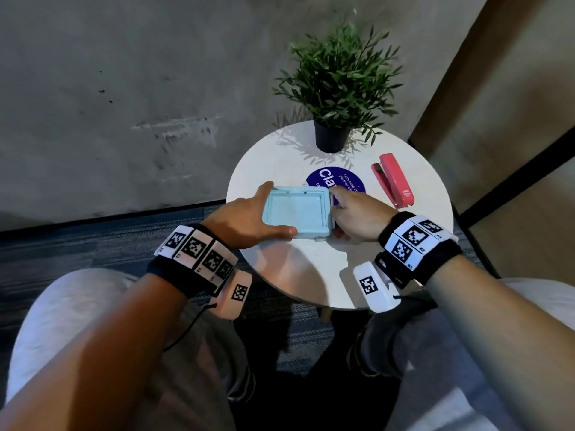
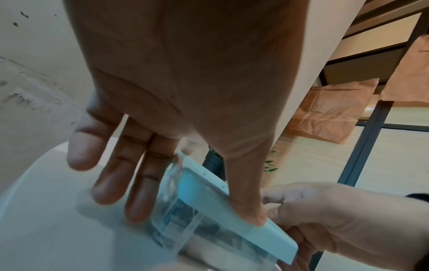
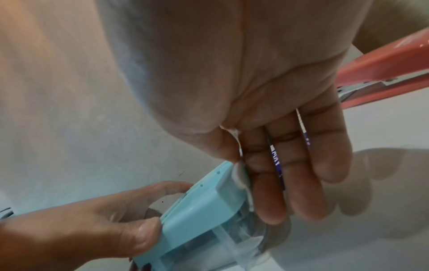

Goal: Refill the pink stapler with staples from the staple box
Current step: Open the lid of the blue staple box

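A light-blue rectangular plastic staple box with a clear lower body lies near the middle of the round white table, a little toward its left edge, and both hands are on it. The left hand grips the box's left side, thumb laid along the near edge and fingers reaching past the far left corner; the left wrist view shows the thumb pressed on the blue lid while the other fingers hang fairly straight beside the clear wall. The right hand holds the box's right side, its fingers lying close together and nearly straight against the clear wall, fingertips touching it. The pink stapler lies closed near the table's right edge, apart from both hands. A blue round sticker with white lettering sits at the table's centre, partly covered by the box. A green potted plant in a black pot stands at the far edge.
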Demonstrator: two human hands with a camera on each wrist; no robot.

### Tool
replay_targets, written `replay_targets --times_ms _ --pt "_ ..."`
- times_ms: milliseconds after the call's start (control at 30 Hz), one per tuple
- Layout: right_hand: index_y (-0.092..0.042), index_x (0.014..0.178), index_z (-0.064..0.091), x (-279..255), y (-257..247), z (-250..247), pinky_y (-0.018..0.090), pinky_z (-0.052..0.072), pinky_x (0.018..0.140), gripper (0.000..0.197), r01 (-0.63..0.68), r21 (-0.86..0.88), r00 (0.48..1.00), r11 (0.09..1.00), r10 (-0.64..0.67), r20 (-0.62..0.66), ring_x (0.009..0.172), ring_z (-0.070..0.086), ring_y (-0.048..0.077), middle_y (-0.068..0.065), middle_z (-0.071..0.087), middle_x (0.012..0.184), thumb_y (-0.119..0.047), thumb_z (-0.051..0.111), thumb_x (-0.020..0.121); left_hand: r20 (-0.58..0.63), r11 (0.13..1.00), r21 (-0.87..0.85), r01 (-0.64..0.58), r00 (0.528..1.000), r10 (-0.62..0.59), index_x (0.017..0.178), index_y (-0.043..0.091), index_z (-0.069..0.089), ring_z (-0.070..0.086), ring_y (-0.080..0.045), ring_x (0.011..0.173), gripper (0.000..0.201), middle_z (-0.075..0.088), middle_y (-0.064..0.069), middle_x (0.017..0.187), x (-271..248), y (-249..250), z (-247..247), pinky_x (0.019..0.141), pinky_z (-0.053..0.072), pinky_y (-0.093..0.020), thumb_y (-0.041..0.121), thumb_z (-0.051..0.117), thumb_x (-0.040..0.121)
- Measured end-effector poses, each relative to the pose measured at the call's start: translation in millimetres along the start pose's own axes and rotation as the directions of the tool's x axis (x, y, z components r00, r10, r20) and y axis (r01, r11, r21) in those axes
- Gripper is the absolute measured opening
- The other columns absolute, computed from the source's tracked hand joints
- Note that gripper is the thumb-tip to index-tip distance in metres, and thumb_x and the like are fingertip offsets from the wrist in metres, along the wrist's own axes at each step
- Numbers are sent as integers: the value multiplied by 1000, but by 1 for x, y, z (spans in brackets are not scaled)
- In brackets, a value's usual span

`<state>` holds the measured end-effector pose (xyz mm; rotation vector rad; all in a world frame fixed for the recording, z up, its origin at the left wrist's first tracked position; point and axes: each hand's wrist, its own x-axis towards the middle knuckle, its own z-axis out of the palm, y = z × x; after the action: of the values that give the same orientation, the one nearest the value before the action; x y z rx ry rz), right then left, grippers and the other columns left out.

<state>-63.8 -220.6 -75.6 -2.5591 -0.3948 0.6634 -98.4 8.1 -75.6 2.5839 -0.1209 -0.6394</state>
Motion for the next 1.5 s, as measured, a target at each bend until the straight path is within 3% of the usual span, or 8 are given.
replay_targets --times_ms 300,467,633,767,867,1067,1300,1500 --pt "-11 128 50 -2 -1 0 38 53 82 32 -48 88 998 995 51 -39 95 65 28 10 68 109 -20 46 98 -2 962 -273 26 1000 -28 145 43 23 68 -22 98 70 62 -2 128 11 -21 1 96 52 -42 64 51 85" --pt "-12 128 49 -3 -1 1 49 57 84 33 -53 160 998 986 57 -23 92 70 30 12 70 106 -19 46 96 -130 995 -96 31 991 -43 150 30 27 55 -26 99 53 60 -8 119 10 -11 3 84 39 -32 37 44 101" --pt "-11 126 49 -4 -4 2 43 57 81 30 -61 135 997 989 67 -39 92 69 28 10 70 105 -19 46 97 -154 997 -73 18 988 -29 150 29 28 54 -26 95 53 61 -10 116 10 -11 3 82 38 -32 36 45 100" --pt "-14 121 48 -4 -2 3 31 53 60 27 -95 120 994 988 101 -40 75 66 18 2 67 90 -13 50 94 -160 996 -90 16 987 -30 150 30 27 55 -25 94 52 58 -4 107 11 -11 4 81 39 -32 35 44 101" --pt "-16 125 51 -4 2 5 39 59 65 38 -132 148 991 980 135 -7 71 70 26 7 71 87 -8 50 87 -160 995 -97 18 987 -33 149 30 27 56 -26 93 51 56 -2 103 12 -11 4 82 39 -33 35 44 101" --pt "-22 135 48 -5 2 7 37 48 76 44 -100 -186 993 978 87 -77 101 63 33 9 68 118 -21 54 91 -161 974 -227 -11 987 -26 145 34 40 61 -20 80 43 63 0 104 16 -17 3 81 43 -30 28 40 103" --pt "-13 120 51 0 -3 4 36 40 74 30 -75 -52 994 996 71 -81 94 55 29 13 65 117 -28 44 95 -210 968 -250 4 976 -58 139 35 51 62 -18 86 51 61 12 84 19 -21 -1 73 41 -25 10 46 95" --pt "-15 132 48 1 3 10 34 45 74 48 -17 -86 997 996 10 -82 91 57 21 5 65 113 -43 56 94 -207 999 -35 41 977 -48 151 26 34 56 -30 117 61 56 -10 136 14 -16 3 99 43 -36 20 56 94"
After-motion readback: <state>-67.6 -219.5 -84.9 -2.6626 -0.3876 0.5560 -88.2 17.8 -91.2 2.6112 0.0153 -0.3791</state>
